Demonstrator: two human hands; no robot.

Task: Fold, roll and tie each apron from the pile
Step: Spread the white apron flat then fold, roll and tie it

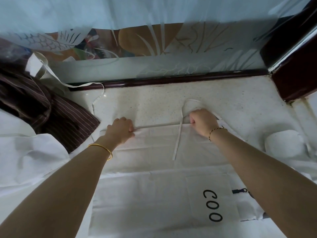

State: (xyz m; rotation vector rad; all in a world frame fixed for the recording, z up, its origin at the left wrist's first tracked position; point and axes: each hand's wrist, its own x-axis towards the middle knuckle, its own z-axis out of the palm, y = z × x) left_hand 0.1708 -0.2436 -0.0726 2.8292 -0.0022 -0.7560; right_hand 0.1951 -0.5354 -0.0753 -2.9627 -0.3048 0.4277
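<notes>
On the speckled pale stone counter [154,103], a flat white cloth apron [154,152] is lying spread out toward the person, its far folded edge running across the counter's middle. At that far edge, the left hand [122,130] is pinching the fabric, fingers curled around the fold and knuckles up, a thin gold bangle [103,149] sitting on its wrist. Further along the same edge, the right hand [202,121] is gripping the hem with its fingers curled tightly under, and a braided black-and-gold cord bracelet [217,132] is circling its wrist. Beside the right hand, a narrow white apron tie strap [178,141] is trailing from a loop on the counter beyond the edge, crossing the fold and lying loose on the apron's surface. Nearer the person on the apron, a square white patch pocket printed with black letters "COO" [212,198] is showing between the forearms. Left of the apron, a dark brown pinstriped cloth [56,114] is lying crumpled, with more white fabric of the pile [32,155] heaped in front of it. Right of the apron, a rolled white apron bundle [283,143] is resting on the counter. Beyond the apron, a frosted glass partition etched with a fish and plants [154,48] is standing along the counter's back, framed by dark reddish wood [295,79].
</notes>
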